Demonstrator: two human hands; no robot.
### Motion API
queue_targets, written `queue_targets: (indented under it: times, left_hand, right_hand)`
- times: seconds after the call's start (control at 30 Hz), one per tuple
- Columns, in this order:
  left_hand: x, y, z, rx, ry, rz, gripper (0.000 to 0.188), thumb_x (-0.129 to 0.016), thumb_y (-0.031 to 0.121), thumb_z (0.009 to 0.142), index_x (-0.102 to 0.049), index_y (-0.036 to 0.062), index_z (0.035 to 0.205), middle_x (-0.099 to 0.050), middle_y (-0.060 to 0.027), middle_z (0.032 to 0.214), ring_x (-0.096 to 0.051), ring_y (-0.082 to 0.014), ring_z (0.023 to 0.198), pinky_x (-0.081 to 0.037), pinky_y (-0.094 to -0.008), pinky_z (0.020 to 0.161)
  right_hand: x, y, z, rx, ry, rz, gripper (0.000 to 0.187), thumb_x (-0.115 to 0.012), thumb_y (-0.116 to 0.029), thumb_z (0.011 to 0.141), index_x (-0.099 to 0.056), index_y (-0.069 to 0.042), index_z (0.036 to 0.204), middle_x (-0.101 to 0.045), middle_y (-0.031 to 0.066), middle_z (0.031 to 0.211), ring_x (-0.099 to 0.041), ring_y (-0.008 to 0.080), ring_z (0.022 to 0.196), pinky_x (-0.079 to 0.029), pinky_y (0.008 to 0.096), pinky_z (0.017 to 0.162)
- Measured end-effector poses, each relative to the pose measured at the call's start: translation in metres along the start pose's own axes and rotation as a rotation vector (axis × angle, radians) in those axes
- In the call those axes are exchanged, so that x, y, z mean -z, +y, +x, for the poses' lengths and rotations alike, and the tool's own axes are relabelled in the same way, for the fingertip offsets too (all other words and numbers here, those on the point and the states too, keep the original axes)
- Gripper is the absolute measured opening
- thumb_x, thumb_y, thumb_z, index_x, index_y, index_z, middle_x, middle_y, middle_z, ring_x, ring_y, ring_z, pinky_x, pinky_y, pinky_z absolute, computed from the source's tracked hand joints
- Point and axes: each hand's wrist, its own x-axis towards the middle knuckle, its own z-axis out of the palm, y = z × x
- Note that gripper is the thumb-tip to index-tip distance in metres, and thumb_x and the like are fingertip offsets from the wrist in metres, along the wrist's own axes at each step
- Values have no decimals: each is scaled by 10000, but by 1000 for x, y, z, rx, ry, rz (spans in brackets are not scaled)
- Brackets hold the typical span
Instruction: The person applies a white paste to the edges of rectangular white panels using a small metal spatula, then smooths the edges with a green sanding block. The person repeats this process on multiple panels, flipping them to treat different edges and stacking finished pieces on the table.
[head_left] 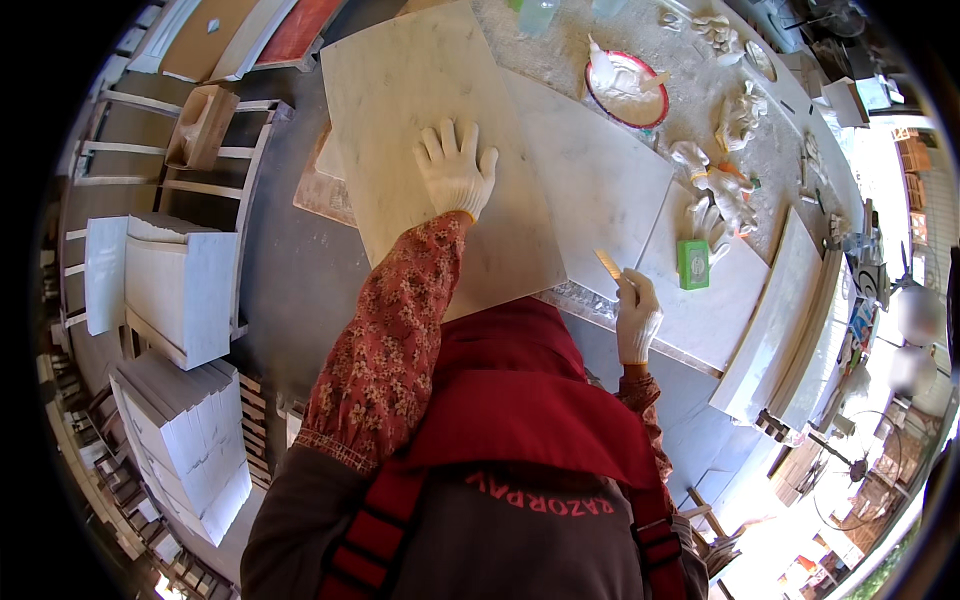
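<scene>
My left hand (457, 172), in a white knit glove, lies flat with fingers spread on a large pale marble-like slab (400, 85). That slab sits at an angle over other pale slabs (600, 165) on the worktable. To the right, my gloved right hand (638, 318) is closed around a small flat tan tool (606, 264) with a ridged look; its exact kind is unclear. The tool points up and left, near the slabs' front edge. Beyond my right hand lie a small green box (692, 264) and crumpled white gloves (735, 205).
A red-rimmed bowl (630, 126) of white paste stands at the far right, with a white bottle (599, 65) in it. More slabs (770, 320) lean at the table's right end. At left are a metal rack (250, 185), a cardboard box (203, 125) and stacked white tiles (190, 440).
</scene>
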Motion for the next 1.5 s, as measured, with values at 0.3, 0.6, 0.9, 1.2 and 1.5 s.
queue_targets:
  times: [0.3,0.6,0.9,1.2,1.5]
  left_hand:
    - [12,2,6,2,-28,-86,495,-579,430,928,-621,123,1314,-550,-161,1341,-466,-410,1199,-367,-547,1030]
    - [17,2,11,35,-101,-84,500,-528,417,940,-610,109,1326,-538,-161,1363,-451,-403,1222,-354,-533,1044]
    - [14,3,8,50,-94,-81,489,-508,427,952,-601,127,1326,-520,-146,1376,-437,-397,1245,-342,-527,1055]
    - [9,2,7,26,-42,-91,471,-584,427,917,-629,132,1281,-532,-140,1328,-461,-395,1189,-372,-523,1003]
    - [1,2,2,19,-39,-16,464,-585,477,930,-623,181,1286,-551,-125,1328,-478,-389,1197,-374,-528,1018]
  right_hand:
    - [-38,9,210,177,127,41,245,-602,-209,948,-729,-30,1055,-704,104,842,-664,201,729,-522,357,714]
    - [-92,8,313,162,-13,-263,306,-603,-323,886,-765,-92,1005,-731,201,942,-698,410,869,-532,469,784]
    - [-68,3,293,122,-20,-35,269,-617,-229,916,-750,-27,1034,-713,115,809,-673,220,721,-517,363,703]
    - [-24,-10,176,-155,-134,416,266,-597,-184,1001,-686,8,1162,-604,11,766,-467,56,595,-359,214,520]
    - [-15,2,-13,-305,-240,306,252,-615,-147,976,-695,43,1121,-655,59,775,-554,99,664,-454,261,600]
